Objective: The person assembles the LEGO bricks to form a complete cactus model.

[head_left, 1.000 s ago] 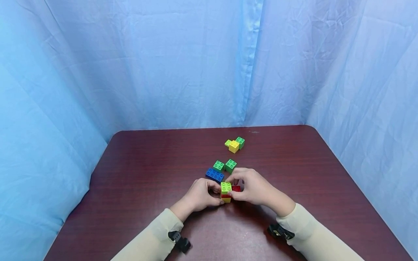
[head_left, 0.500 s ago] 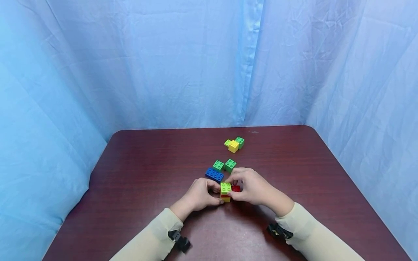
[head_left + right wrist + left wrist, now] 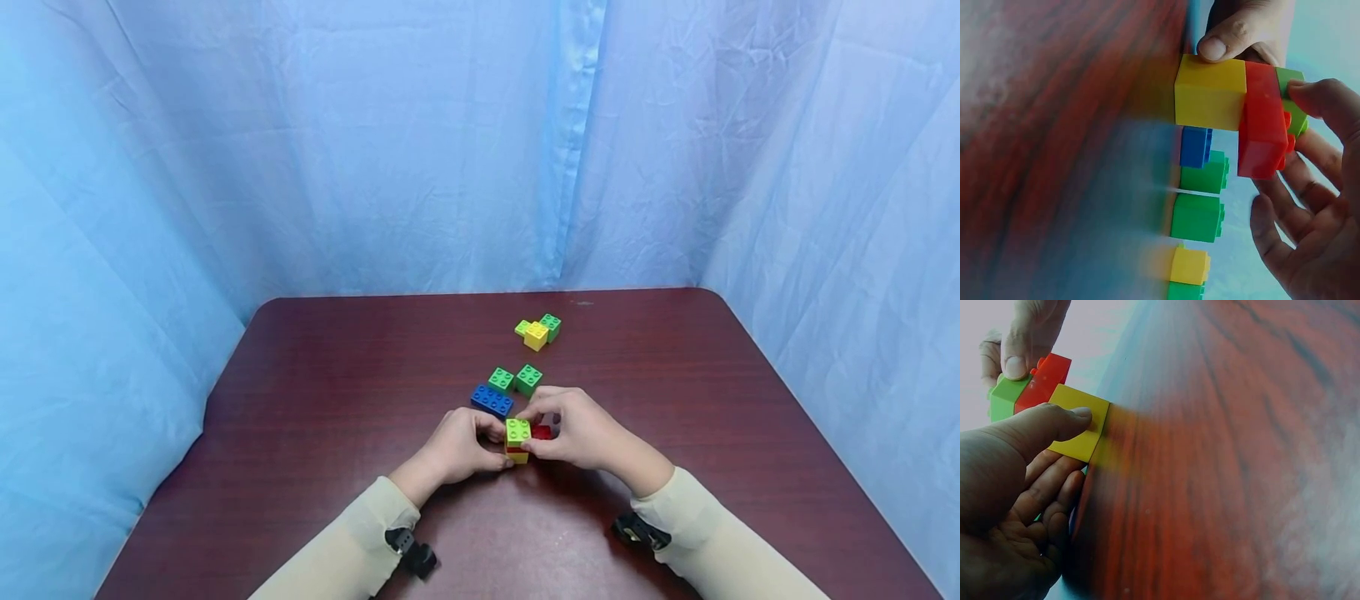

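Note:
Between the two hands stands a small stack of toy building bricks. Its bottom is a yellow brick [image 3: 1210, 94], resting on the table. A longer red brick [image 3: 1261, 125] sits on it and juts out to the right, its studs partly bare. On top is a lime green brick [image 3: 517, 431]. My left hand [image 3: 455, 450] grips the yellow brick, the thumb on its near face. My right hand [image 3: 588, 429] pinches the lime brick, with the thumb on its near side; the other fingers are partly hidden behind the stack.
Just beyond the stack lie a blue brick [image 3: 492, 401] and two green bricks, one left [image 3: 501, 380] and one right [image 3: 528, 379]. Farther back a yellow brick [image 3: 536, 336], a lime piece [image 3: 522, 327] and a green brick [image 3: 551, 326] are grouped. Blue curtains [image 3: 420, 167] surround the dark wooden table [image 3: 337, 358].

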Demonstrator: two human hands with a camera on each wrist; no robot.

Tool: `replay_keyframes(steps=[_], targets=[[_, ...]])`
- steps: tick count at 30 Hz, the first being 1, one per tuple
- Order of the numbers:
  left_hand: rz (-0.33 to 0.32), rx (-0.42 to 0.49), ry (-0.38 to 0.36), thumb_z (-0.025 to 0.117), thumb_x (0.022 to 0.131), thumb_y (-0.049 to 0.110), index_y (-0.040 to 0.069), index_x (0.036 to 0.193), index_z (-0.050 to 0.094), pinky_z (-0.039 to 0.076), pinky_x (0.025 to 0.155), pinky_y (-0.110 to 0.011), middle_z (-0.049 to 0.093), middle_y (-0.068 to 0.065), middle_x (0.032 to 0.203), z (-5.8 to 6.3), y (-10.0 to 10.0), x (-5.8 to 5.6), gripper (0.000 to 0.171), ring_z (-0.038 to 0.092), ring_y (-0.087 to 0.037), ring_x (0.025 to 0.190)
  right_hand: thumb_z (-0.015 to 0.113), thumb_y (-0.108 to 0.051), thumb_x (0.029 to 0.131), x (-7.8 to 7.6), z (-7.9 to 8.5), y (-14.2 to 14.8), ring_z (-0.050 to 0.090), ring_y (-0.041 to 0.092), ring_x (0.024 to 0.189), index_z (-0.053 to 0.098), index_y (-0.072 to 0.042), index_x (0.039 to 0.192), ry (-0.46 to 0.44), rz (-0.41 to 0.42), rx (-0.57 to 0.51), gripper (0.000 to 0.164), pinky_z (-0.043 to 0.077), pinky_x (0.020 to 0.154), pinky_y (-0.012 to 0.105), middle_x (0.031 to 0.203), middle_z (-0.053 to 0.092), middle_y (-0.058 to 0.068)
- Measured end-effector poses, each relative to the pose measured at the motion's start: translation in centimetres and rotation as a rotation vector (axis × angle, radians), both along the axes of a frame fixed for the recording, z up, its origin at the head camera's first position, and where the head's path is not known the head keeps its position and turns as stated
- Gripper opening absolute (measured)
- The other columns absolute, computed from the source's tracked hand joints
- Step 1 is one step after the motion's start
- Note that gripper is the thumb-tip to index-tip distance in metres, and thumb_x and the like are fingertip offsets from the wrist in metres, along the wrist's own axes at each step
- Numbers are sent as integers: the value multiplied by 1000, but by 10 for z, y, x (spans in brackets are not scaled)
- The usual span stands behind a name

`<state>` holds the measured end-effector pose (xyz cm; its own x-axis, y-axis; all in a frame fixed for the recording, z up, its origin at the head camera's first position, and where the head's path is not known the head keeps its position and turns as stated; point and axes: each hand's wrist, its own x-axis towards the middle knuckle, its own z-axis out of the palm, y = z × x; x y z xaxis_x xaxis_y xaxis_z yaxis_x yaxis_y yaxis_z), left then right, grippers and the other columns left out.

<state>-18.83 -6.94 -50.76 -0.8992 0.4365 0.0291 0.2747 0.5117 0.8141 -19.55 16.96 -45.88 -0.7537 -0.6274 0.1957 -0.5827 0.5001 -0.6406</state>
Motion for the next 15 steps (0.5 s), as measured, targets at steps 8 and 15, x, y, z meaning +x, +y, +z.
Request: replay_keyframes(steps=[8, 15], targets=[[-3, 13, 0, 96, 75, 15, 21, 93, 82, 57, 76, -22, 76, 11, 85, 0, 1, 1, 24, 72, -9, 83, 90, -27, 85, -4, -8, 4, 67, 10, 90, 80, -29, 110, -127, 4, -57, 27, 62, 75, 34, 103, 74, -16], [-12, 23, 5, 96, 75, 15, 20, 94, 82, 57, 76, -22, 77, 10, 86, 0, 0, 1, 24, 73, -11, 84, 90, -25, 85, -6, -16, 3, 69, 10, 87, 79, -25, 110, -216, -17, -66, 28, 60, 75, 30, 102, 76, -12]])
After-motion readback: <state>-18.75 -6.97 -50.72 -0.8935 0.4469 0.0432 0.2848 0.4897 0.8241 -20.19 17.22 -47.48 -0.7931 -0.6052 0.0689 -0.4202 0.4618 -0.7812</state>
